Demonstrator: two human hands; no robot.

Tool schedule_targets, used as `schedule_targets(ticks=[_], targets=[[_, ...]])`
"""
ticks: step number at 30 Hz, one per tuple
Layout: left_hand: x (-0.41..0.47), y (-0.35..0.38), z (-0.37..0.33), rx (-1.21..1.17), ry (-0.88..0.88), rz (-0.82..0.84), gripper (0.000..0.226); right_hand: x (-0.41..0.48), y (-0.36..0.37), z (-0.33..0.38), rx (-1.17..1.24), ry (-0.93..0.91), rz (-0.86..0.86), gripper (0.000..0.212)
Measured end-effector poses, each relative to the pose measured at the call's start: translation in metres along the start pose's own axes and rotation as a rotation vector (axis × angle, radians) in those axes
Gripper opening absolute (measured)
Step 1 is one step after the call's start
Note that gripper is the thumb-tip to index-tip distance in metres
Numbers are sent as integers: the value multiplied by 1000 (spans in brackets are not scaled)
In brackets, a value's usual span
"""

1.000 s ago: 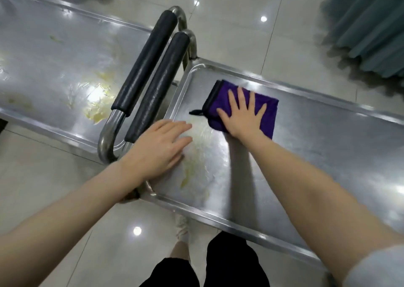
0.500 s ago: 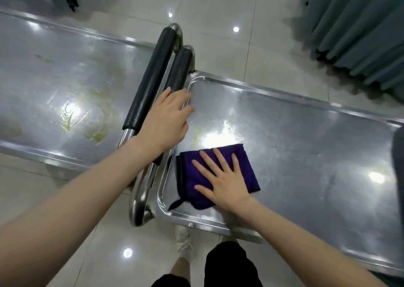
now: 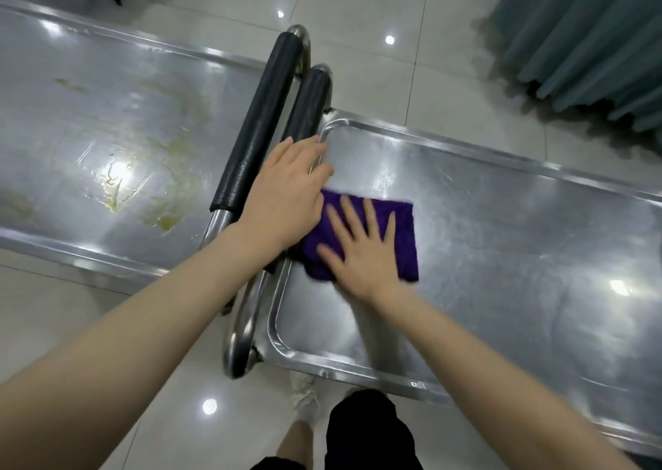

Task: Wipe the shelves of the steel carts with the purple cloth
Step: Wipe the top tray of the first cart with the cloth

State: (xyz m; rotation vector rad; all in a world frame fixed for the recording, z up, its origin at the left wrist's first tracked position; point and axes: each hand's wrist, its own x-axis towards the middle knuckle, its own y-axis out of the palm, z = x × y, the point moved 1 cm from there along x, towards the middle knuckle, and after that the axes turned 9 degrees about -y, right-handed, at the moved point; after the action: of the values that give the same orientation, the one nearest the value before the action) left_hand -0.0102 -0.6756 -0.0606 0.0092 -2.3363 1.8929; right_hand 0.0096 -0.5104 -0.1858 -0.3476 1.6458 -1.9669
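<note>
Right hand (image 3: 361,251) lies flat with its fingers spread and straight, palm down on the purple cloth (image 3: 403,240), pressing it rather than gripping it; the fingers look slightly blurred. The cloth is folded into a rough rectangle and sits on the right cart's shelf (image 3: 508,219), near that shelf's left end. Just left of the cloth, the left hand (image 3: 286,197) rests with its fingers straight and close together across the right cart's black padded handle (image 3: 308,100) and the raised shelf rim, holding nothing; its edge overlaps the cloth's left side in this view, and whether the two touch cannot be told. Further left of the cloth runs the second padded handle (image 3: 256,129), and beyond it the left cart's shelf (image 3: 53,75), which carries yellowish smears (image 3: 161,219). Far up and right of the cloth hangs a teal curtain (image 3: 591,40) over the glossy tiled floor (image 3: 376,11). Below the cloth, past the shelf's near rim, a pale shoe (image 3: 304,396) shows.
</note>
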Motion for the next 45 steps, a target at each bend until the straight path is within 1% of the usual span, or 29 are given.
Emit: schedule_targets(ticks=[3,4,6,9,14,16,18,20,23,26,28,31,34,36,40,43,45], targets=[[-1,-1,1,-8,-7,6,35,-82,26,44,-11,-123,14,71],[-2,-1,1,-11,-10,9,35,-94,30,48,-18,-154,33,71],[-4,0,0,-8,-6,9,33,-89,27,39,-40,-174,54,72],[-3,2,1,-13,-15,4,33,-29,7,7,-50,-98,48,72],[-2,5,0,-2,-7,-31,29,107,-34,-53,41,184,2,72],[-2,7,2,16,-2,-55,27,140,-40,-61,86,271,-24,73],[0,7,3,19,-1,-70,26,146,-36,-58,68,289,-51,72],[2,5,1,12,-2,-66,25,125,-27,-48,46,240,-37,72],[1,2,0,34,3,-53,25,58,-8,-26,35,116,-43,70],[1,2,1,25,7,-52,24,-28,19,18,18,31,-78,71],[1,0,1,-10,4,-61,24,-74,39,52,-2,-11,-70,72],[-9,-4,-2,-39,24,-55,24,-99,49,74,-46,-23,-77,72],[-43,0,-11,36,87,31,27,-98,40,67,-43,-8,-51,72],[-77,6,-22,87,133,100,26,-106,37,53,-47,43,-29,72],[-126,15,-35,49,181,212,22,-155,28,-13,-84,312,-30,73],[-140,17,-36,1,172,207,20,-187,17,-54,-31,565,27,71],[-142,17,-38,-65,152,161,23,-178,18,-43,32,684,14,70]])
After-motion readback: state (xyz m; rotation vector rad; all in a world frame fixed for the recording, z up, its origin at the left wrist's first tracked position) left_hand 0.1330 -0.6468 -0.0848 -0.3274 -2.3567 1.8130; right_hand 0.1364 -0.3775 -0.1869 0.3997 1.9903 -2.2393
